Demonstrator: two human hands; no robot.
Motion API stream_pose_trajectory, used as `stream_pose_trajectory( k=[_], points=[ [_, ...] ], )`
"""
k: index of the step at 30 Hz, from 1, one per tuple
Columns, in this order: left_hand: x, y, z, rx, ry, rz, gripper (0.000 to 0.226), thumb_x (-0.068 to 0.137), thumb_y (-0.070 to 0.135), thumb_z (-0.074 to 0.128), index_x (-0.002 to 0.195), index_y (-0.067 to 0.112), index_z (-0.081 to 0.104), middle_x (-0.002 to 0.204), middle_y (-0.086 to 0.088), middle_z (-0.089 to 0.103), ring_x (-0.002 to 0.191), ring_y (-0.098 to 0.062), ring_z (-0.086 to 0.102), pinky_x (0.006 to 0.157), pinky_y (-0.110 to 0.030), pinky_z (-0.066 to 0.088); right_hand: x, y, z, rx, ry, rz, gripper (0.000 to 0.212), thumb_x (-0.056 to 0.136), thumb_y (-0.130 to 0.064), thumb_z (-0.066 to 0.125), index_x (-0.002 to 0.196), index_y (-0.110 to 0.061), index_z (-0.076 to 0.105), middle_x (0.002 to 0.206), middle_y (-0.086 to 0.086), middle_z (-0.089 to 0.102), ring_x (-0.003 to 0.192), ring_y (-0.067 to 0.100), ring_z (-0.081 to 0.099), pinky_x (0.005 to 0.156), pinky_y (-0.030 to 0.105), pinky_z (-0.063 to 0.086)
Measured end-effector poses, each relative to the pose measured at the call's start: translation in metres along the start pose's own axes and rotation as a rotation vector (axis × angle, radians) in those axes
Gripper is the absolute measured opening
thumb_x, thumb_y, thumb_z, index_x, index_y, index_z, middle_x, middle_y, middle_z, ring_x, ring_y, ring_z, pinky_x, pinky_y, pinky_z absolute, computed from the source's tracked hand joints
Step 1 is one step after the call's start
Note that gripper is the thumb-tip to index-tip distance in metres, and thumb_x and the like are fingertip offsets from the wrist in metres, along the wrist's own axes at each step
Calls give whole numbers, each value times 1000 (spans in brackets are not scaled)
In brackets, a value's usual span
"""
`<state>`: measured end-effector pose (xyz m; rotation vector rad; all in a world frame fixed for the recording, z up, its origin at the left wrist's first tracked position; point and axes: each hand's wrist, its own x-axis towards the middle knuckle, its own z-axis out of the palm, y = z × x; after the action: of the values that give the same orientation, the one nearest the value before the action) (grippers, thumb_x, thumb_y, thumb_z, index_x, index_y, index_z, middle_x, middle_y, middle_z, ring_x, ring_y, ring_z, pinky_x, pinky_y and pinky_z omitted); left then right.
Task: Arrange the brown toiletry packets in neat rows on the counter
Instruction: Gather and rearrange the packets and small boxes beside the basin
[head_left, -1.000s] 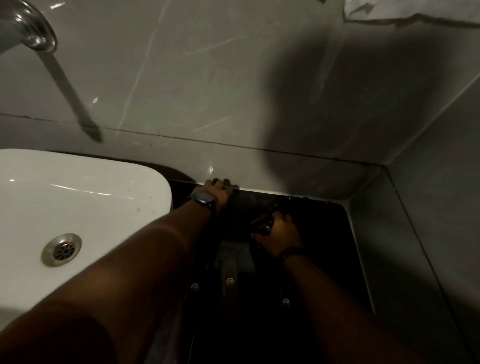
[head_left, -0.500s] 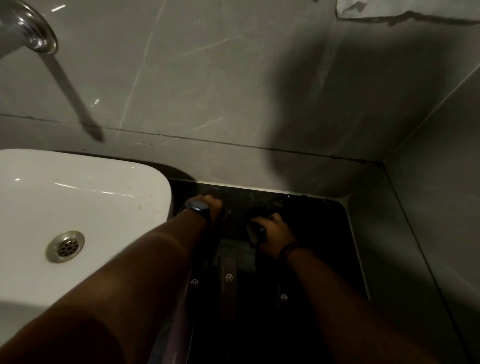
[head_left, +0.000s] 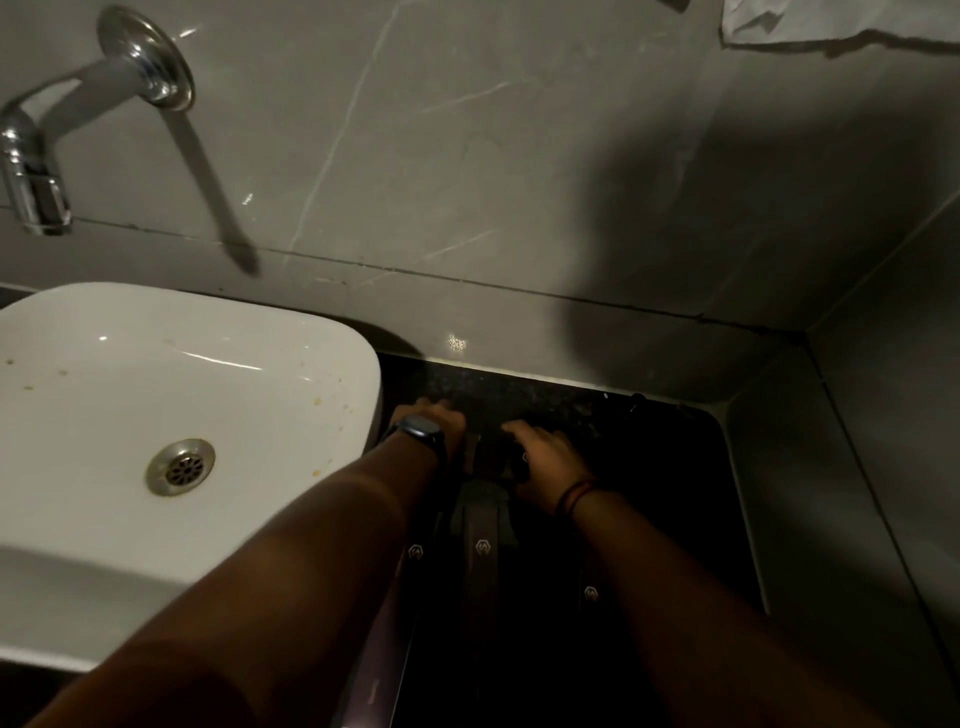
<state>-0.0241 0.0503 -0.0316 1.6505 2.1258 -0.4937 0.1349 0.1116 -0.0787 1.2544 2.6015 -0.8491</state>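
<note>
Several long brown toiletry packets with small hexagon logos lie lengthwise on the dark counter (head_left: 675, 467): one in the middle (head_left: 480, 551), one to its left (head_left: 415, 556) and one on the right (head_left: 589, 592) half under my forearm. My right hand (head_left: 545, 460) is curled around a dark brown packet (head_left: 511, 460) just beyond the middle one. My left hand (head_left: 434, 418), with a watch on the wrist, rests fingers-down on the counter beside the basin; the gloom hides what lies under its fingers.
A white basin (head_left: 291, 332) with a metal drain stands at the left, touching the counter's left side. A chrome tap (head_left: 31, 171) juts from the grey tiled wall. Walls close the counter at the back and right.
Both hands have drawn back from the rear wall toward me, the right one still clutching its packet. My head has shifted, bringing more of the basin and tap into view.
</note>
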Motion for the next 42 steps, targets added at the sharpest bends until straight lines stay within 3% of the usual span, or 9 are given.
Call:
stream_pose_trajectory(
  k=[5,8,11,15,20,24,30,34,42],
  points=[
    [-1,-2,-1,9,-1,-1,54,85,31,63,133,14,44,138,-12,42,127,-35,36,101,-51,37,3,1,0,-2,6,-37,71,73,-22,69,137,-29,40,136,6,54,122,34,48,104,41,44],
    [2,-2,-3,6,-16,2,60,82,32,67,134,16,44,139,-13,39,128,-37,33,102,-52,34,2,2,-4,-76,30,-46,74,69,-32,71,136,-33,40,133,5,53,123,33,46,103,42,44],
    [9,4,-7,-24,63,23,69,76,42,69,135,20,41,142,-12,35,128,-36,32,102,-50,35,-5,9,-17,-28,233,-14,65,67,-44,73,127,-30,51,124,6,57,117,30,50,99,37,46],
    [25,30,-19,-148,257,85,85,65,53,72,137,24,36,138,-9,40,121,-34,41,96,-46,42,-18,35,-39,213,630,113,37,70,-31,76,100,-12,66,100,13,65,97,32,61,87,35,50],
    [44,73,-28,-139,311,141,98,50,58,80,133,26,38,132,-7,46,114,-32,46,87,-43,45,-34,78,-60,273,745,319,35,68,-36,76,89,-11,65,95,14,65,96,34,60,83,40,53],
    [58,93,-31,-286,318,178,96,48,65,77,131,31,41,128,-6,49,112,-30,49,88,-41,46,-34,107,-66,308,767,403,37,74,-33,75,97,-6,65,103,18,64,100,35,60,87,43,52],
    [88,133,-29,-600,338,224,58,57,40,83,104,19,59,109,-7,62,99,-27,58,85,-34,50,-12,135,-70,246,591,524,43,87,-16,63,127,-6,54,127,22,57,119,37,53,101,41,45],
    [105,151,-24,-648,335,223,35,66,34,73,94,18,59,101,-7,64,94,-29,60,77,-36,52,7,143,-76,182,503,574,41,90,-17,60,126,0,53,130,25,55,122,38,52,103,43,43],
    [120,164,-16,-668,339,221,30,76,37,65,97,15,62,102,-11,65,93,-31,61,74,-36,51,23,158,-76,66,441,572,33,97,-3,42,126,4,57,133,25,55,124,37,51,106,40,37]
  ],
)
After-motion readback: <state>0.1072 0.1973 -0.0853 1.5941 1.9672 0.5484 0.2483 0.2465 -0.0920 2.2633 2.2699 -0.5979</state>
